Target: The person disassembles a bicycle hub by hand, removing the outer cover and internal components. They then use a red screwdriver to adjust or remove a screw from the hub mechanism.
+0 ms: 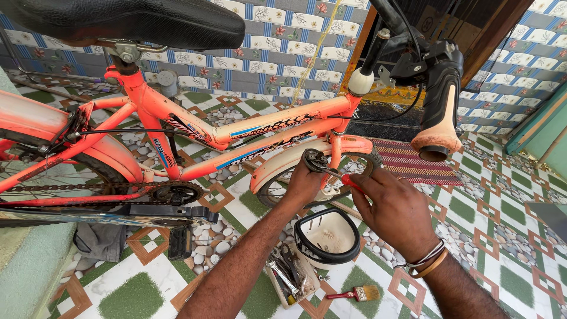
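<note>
Left hand (304,183) clamped around a small round metal part (315,159) beside the orange bicycle's front mudguard (283,162); right hand (393,210) pinching a red-handled screwdriver (348,181), tip on that part. Best kept square and steady, pressing firmly to avoid slipping. Tools (289,277) near, below.

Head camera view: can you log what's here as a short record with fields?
Bicycle: orange frame, black saddle, standing on patterned floor tiles
Left hand: reaches up to the front mudguard, beside a small round black part
Right hand: holds a red-handled screwdriver toward that part
On floor: tool tray, paintbrush, black-rimmed bowl-shaped shell
</note>
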